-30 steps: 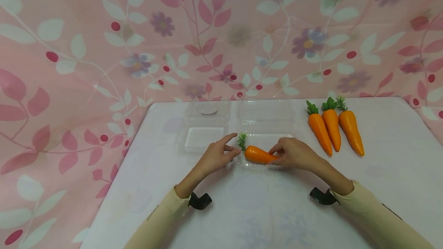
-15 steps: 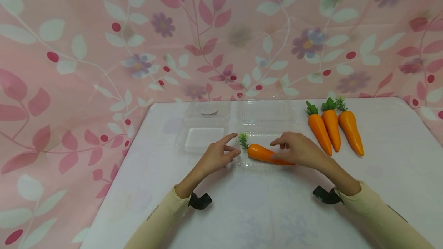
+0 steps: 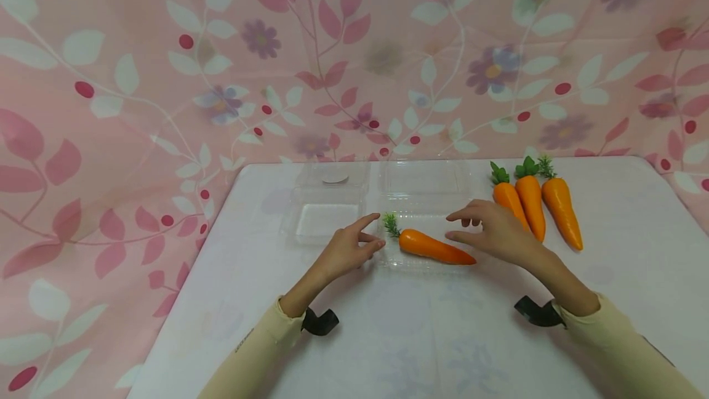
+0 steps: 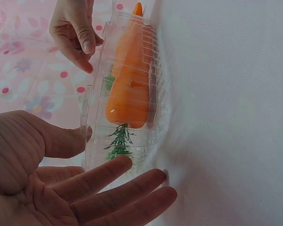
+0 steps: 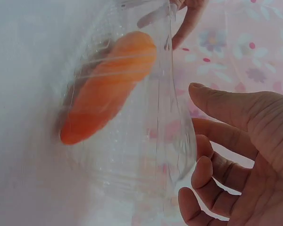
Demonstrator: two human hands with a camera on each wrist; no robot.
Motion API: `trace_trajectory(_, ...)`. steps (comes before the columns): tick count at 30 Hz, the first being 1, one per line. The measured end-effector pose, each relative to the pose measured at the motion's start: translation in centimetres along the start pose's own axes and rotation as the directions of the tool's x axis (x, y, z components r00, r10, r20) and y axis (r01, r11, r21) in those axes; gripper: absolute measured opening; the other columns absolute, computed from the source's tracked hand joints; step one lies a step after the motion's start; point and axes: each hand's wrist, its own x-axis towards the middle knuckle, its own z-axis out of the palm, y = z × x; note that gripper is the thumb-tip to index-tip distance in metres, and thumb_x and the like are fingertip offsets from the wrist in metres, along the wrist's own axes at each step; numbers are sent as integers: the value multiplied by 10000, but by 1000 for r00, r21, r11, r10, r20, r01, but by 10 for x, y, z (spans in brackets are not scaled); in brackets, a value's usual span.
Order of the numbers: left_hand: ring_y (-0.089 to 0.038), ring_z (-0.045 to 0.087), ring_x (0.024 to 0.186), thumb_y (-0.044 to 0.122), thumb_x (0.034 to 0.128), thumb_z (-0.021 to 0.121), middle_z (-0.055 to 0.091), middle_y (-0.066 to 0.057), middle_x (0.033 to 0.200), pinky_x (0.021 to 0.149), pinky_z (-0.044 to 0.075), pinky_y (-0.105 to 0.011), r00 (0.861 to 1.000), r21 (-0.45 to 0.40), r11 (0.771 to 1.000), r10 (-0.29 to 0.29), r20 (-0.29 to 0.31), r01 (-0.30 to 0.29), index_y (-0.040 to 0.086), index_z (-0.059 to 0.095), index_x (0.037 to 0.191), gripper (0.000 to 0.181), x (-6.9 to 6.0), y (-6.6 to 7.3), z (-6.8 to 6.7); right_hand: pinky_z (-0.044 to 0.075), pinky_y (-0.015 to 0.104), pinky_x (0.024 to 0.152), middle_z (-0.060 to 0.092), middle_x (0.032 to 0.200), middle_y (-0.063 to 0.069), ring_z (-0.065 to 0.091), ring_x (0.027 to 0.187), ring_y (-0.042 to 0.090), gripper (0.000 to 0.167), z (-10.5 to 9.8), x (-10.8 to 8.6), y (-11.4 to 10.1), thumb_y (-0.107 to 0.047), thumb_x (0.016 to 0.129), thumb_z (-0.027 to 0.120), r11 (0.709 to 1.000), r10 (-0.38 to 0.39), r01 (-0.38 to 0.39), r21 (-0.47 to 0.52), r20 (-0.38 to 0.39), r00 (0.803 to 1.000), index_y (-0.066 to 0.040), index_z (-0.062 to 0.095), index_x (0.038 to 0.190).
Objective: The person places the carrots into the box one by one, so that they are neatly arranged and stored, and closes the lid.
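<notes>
An orange carrot (image 3: 432,247) with a green leafy top lies slantwise in the base of a clear plastic clamshell box (image 3: 388,258). Its leaves point to the left and its tip reaches the box's front right side. My left hand (image 3: 346,251) stays at the box's left end, fingers spread; in the left wrist view its thumb (image 4: 61,141) is against or very close to the rim. My right hand (image 3: 498,233) hovers over the box's right end, fingers loosely bent with nothing between them. In the right wrist view the carrot (image 5: 108,89) shows through the box wall, apart from that hand.
A second clear clamshell box (image 3: 327,223) lies with its lid back, left of the first. Three more carrots (image 3: 562,211) lie at the right of the white table (image 3: 388,337), one partly behind my right hand. A pink floral cloth (image 3: 354,66) hangs behind.
My right hand has let go of the carrot and drawn back up and to the right. The carrot has settled slightly rightward in the box. My left hand has kept its place.
</notes>
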Motion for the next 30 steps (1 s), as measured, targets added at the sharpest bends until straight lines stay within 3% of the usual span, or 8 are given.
trace_trajectory(6, -224, 710, 780, 238, 975, 642, 720, -85, 1103, 544, 550, -316, 1000, -5, 1000, -10, 0, 10, 155, 386, 1518, 607, 0, 0, 0, 481, 340, 692, 633, 939, 4, 540, 870, 196, 393, -10, -6, 6, -391, 853, 776, 1000, -19, 19, -1, -78, 997, -134, 740, 1147)
trace_trajectory(14, -221, 710, 784, 239, 977, 640, 720, -80, 1104, 545, 550, -313, 1000, -4, 1000, -3, -2, 3, 157, 383, 1520, 607, 0, -1, 0, 498, 366, 689, 638, 940, 42, 551, 852, 230, 352, -11, -11, 22, -307, 859, 786, 998, -59, 61, 5, -215, 975, -138, 731, 1163)
trace_trajectory(23, -217, 708, 777, 246, 974, 645, 715, -93, 1119, 545, 549, -314, 1000, -8, 1000, -15, 0, 15, 159, 384, 1520, 611, 0, 0, 0, 462, 253, 651, 632, 914, 4, 520, 812, 193, 344, -17, -15, 33, -238, 813, 830, 998, -60, 53, -32, -319, 946, -110, 748, 1122)
trace_trajectory(30, -228, 706, 782, 245, 975, 644, 713, -98, 1123, 551, 550, -314, 1000, -15, 1000, -20, 4, 20, 155, 381, 1522, 613, -1, 2, -1, 403, 185, 630, 633, 964, 48, 470, 786, 219, 340, -25, -19, 45, -209, 819, 828, 998, 37, -19, 54, -347, 937, -104, 746, 1132)
